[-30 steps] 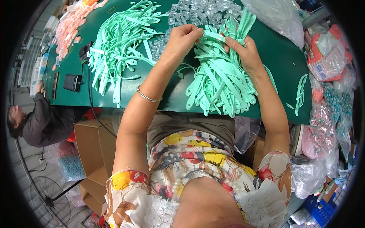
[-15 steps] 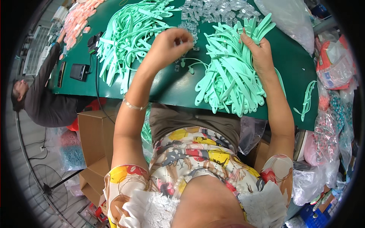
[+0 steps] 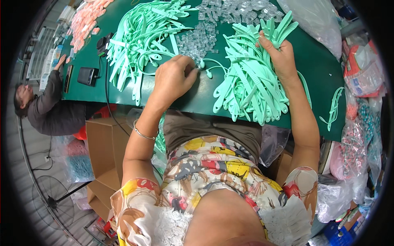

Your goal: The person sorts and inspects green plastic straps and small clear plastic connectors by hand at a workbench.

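My right hand (image 3: 280, 57) is closed around a bundle of mint-green ribbed straps (image 3: 254, 90), their ends fanned out above the fist. The rest of that bundle spreads down over the green table toward its near edge. My left hand (image 3: 175, 77) is over the table with its fingers curled and the thumb against them; anything between them is hidden. Just past its fingertips lie small mint-green tips (image 3: 209, 74) of thin curved strips and the near end of a heap of small clear plastic pieces (image 3: 199, 43). A larger heap of mint-green straps (image 3: 137, 45) lies left of this hand.
A black box-shaped device (image 3: 87, 76) with a cable sits at the left, below a peach-coloured pile (image 3: 84, 28). Another person (image 3: 53, 98) is at the table's left end. Loose straps (image 3: 333, 108) lie at the right. An open cardboard box (image 3: 106, 143) stands below the table edge.
My left hand has moved down and slightly left, away from the clear pieces, uncovering more of them. My right hand keeps its grip on the bundle. The other person's arm has shifted.
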Tool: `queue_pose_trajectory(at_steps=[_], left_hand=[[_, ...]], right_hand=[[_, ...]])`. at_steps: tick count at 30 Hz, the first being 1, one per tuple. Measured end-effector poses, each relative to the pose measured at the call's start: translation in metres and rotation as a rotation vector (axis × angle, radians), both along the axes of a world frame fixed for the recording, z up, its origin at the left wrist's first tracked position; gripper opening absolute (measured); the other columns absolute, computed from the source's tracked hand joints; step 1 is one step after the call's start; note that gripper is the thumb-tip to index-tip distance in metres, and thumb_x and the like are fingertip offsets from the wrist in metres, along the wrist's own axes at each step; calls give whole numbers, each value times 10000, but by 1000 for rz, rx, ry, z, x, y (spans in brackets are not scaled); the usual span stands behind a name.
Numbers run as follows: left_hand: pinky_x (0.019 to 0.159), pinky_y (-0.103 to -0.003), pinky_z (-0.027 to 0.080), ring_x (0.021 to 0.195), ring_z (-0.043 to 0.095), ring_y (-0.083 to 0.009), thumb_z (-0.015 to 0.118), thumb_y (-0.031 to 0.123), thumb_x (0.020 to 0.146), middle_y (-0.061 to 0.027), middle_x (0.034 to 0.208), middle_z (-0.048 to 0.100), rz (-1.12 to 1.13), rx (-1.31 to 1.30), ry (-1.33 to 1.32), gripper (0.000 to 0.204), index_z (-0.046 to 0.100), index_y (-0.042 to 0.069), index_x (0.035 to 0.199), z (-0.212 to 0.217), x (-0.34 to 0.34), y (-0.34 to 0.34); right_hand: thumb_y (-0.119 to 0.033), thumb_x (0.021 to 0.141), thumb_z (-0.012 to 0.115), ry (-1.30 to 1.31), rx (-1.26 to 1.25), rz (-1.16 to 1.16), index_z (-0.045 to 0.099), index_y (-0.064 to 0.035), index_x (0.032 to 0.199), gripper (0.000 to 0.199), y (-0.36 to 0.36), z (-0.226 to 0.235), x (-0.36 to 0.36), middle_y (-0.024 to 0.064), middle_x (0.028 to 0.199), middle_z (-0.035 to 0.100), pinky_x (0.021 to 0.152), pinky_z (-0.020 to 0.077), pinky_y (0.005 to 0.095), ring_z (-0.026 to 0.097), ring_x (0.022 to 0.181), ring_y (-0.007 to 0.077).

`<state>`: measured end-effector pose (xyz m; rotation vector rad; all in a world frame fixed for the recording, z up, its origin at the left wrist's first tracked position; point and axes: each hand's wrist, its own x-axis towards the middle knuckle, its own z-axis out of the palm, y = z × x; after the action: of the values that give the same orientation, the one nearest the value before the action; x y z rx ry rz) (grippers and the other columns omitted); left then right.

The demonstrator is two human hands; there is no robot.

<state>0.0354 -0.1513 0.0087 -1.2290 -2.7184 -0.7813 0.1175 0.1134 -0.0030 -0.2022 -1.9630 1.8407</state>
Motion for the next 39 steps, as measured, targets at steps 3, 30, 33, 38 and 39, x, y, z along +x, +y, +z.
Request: queue_pose_trajectory(at_steps=[3, 30, 33, 38, 39], left_hand=[[509, -279, 431, 539, 553, -159, 674, 80, 696, -67, 711, 599, -11, 232, -20, 142, 599, 29, 805, 9, 1, 20], [494, -202, 434, 558, 548, -59, 657, 55, 756, -26, 815, 619, -173, 671, -193, 135, 594, 15, 869, -1, 7, 108], [511, -204, 415, 565, 526, -69, 633, 155, 810, -39, 811, 617, -121, 842, -944, 162, 597, 11, 874, 7, -1, 104], [517, -197, 342, 564, 453, -53, 600, 237, 850, 12, 674, 558, -204, 509, -963, 218, 615, 24, 807, 13, -9, 105], [517, -197, 342, 564, 453, -53, 600, 237, 850, 12, 674, 558, -201, 511, -962, 218, 615, 24, 807, 11, -10, 106]], right_hand=[[-204, 831, 639, -29, 23, 59, 636, 19, 951, 254, -1, 5, 2, 51, 793, 637, 682, 461, 252, 587, 723, 109], [-189, 804, 652, -64, -16, 46, 616, 4, 829, 198, -8, 14, 6, 28, 673, 589, 582, 419, 230, 535, 628, 75], [-200, 811, 652, -48, 20, 47, 621, 7, 845, 212, -7, 10, 4, 28, 682, 592, 589, 427, 229, 545, 644, 79], [-186, 789, 686, -32, 86, 67, 630, 2, 888, 219, -5, 8, 4, 16, 714, 606, 628, 449, 221, 552, 692, 69], [-179, 772, 708, -16, 108, 65, 633, -3, 901, 231, -6, 8, 3, 12, 724, 611, 644, 456, 220, 551, 709, 63]])
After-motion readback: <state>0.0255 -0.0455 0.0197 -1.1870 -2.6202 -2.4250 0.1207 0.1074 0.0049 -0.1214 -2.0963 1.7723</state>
